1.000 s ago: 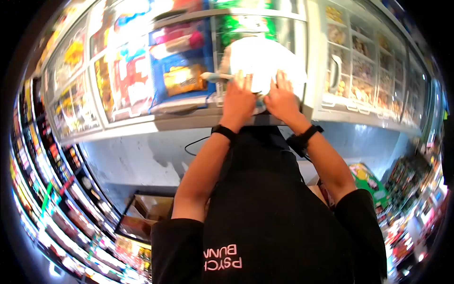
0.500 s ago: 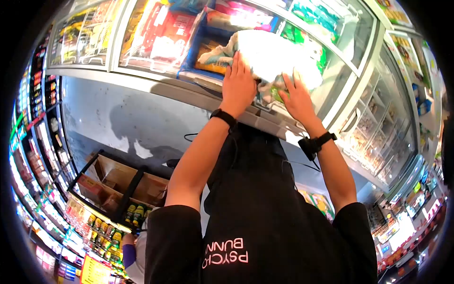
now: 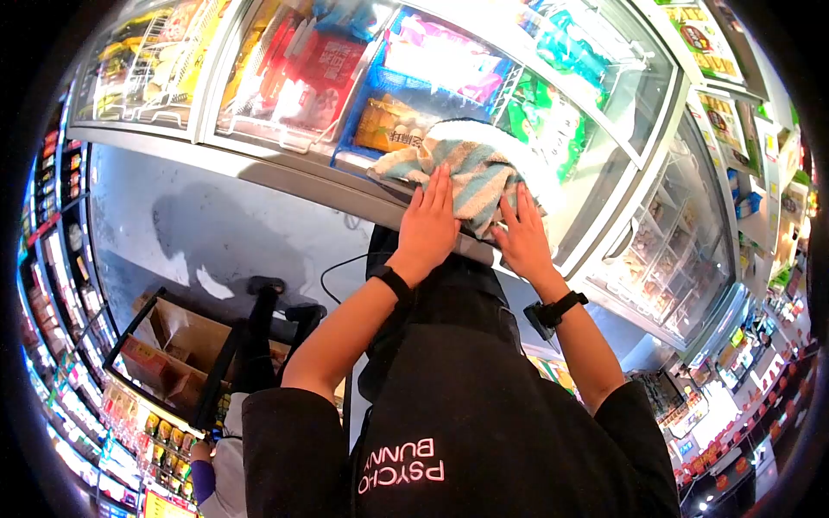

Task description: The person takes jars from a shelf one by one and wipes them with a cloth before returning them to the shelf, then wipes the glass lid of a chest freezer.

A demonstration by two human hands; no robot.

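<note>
A striped cloth [image 3: 479, 168], pale with grey-blue bands, lies bunched on the glass lid near the front edge of a chest freezer [image 3: 259, 173]. My left hand [image 3: 429, 223] rests flat on the cloth's near part, fingers stretched forward. Beside it, my right hand [image 3: 525, 240] presses the cloth's right side with its fingers extended and slightly apart. Neither hand's fingers are wrapped round the cloth. Through the glass, a yellow-orange food bag [image 3: 389, 123] shows behind the cloth, and green bags [image 3: 544, 125] show to its right.
Red packages [image 3: 324, 73] lie under the glass on the left. A black-framed cart with cardboard boxes [image 3: 186, 332] stands on the floor at left. Another person's sleeve [image 3: 204, 481] shows at the lower left, near stocked shelves [image 3: 65, 311]. A black cable [image 3: 332, 276] hangs by my left arm.
Both hands and the cloth have come nearer my body, towards the freezer's front edge. More bags show through the glass, and the cloth's stripes are clearer. A dark leg and shoe now show at left.
</note>
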